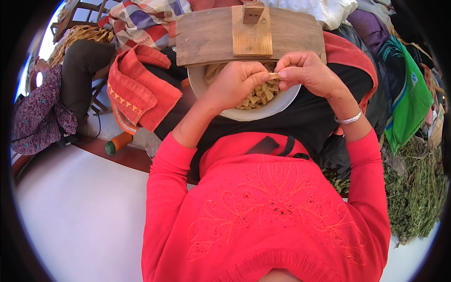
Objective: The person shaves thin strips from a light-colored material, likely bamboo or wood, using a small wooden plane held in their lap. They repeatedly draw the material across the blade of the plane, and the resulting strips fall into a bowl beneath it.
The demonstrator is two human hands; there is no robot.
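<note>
Fingertips (283,75) of left hand (238,83) and right hand (310,74) pinch one tan piece (273,76) above white bowl (251,115) of chunks (264,95).

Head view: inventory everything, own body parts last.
Bowl: one, white, top centre.
Cut pieces: many, tan, in bowl.
Held piece: one, pale yellow, above bowl.
Wooden board: one, brown, at bowl's far side.
Plank: one, light brown, on board.
Upright block: one, brown, on plank.
Red towelling: two parts, left and right of bowl.
Checked cloth: one, multicoloured, upper left.
Cylinder: one, orange and green, left.
Patterned garment: one, purple, far left.
Printed cloth: one, green, right.
Dried plants: uncountable, green, lower right.
Background bundles: uncountable, mixed colours, upper right.
Surface: one, whitish, lower left.
Knit top: one, red, worn.
Trousers: one pair, black, worn.
Bracelet: one, silvery, right wrist.
Left hand: one, bare, pinching the held piece.
Right hand: one, bare, likewise.
</note>
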